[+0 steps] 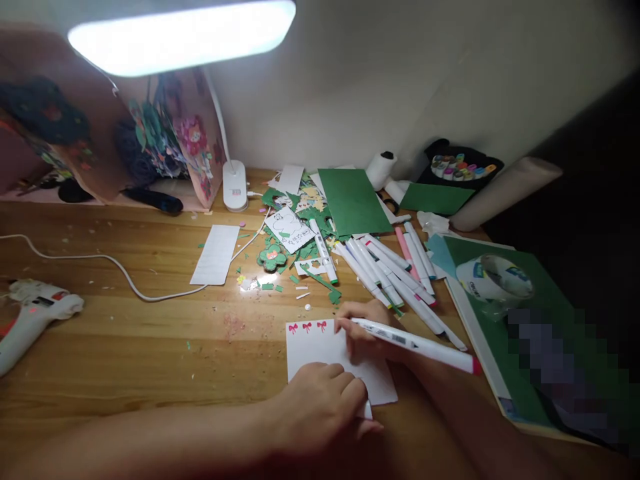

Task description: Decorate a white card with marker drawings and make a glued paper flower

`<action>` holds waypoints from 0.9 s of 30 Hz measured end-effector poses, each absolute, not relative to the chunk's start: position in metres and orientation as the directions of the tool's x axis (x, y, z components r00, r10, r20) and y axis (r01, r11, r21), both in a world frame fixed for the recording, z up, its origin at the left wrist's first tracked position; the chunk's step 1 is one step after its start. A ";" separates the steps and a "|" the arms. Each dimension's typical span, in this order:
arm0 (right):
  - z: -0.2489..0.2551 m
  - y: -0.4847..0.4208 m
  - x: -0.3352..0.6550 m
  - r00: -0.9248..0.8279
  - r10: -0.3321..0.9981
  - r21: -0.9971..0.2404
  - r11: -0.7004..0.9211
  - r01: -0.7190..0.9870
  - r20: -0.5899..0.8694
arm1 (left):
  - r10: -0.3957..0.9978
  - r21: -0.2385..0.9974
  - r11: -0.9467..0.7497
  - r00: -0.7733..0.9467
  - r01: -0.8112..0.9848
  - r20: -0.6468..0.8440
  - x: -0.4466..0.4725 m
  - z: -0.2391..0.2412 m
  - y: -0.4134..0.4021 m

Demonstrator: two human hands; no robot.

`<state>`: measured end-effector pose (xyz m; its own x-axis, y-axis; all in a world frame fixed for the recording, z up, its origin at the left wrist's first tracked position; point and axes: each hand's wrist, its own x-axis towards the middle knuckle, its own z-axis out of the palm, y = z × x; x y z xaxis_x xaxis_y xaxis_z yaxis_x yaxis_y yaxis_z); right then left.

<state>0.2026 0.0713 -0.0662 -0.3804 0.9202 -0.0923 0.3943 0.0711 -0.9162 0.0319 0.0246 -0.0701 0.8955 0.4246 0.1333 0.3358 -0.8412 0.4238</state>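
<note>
Wooden desk (150, 347) | my right hand (367, 328) clamped on marker (415, 345), tip at white card (320, 350) | my left hand (320, 407), curled shut, pins it

Hidden parts around the white card (330, 360)
The left hand (320, 407) covers its near corner; far left, the glue gun (30, 317) is cut by the frame edge; to its right, a pixelated patch (555, 360) masks the green board (550, 293).

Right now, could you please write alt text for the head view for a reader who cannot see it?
A right hand holds a pink-capped white marker to a white card bearing three pink bows, while the left hand rests on it, on a wooden desk. Loose markers and green paper scraps lie behind.
</note>
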 end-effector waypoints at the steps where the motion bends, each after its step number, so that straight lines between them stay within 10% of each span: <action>1: -0.064 0.072 0.204 -0.392 0.916 -0.916 0.080 0.394 -0.089 | 0.436 0.428 -0.837 0.888 0.340 0.146 0.032 -0.070 0.025; 15: -0.049 0.068 0.220 -0.262 0.961 -0.993 0.058 -0.107 0.084 | 0.820 0.716 -0.369 0.570 0.593 -0.049 0.028 -0.069 0.030; 27: -0.048 0.052 0.188 -0.382 0.919 -0.942 0.212 0.258 0.102 | 0.720 0.895 -0.332 0.693 0.298 0.036 0.026 -0.068 0.035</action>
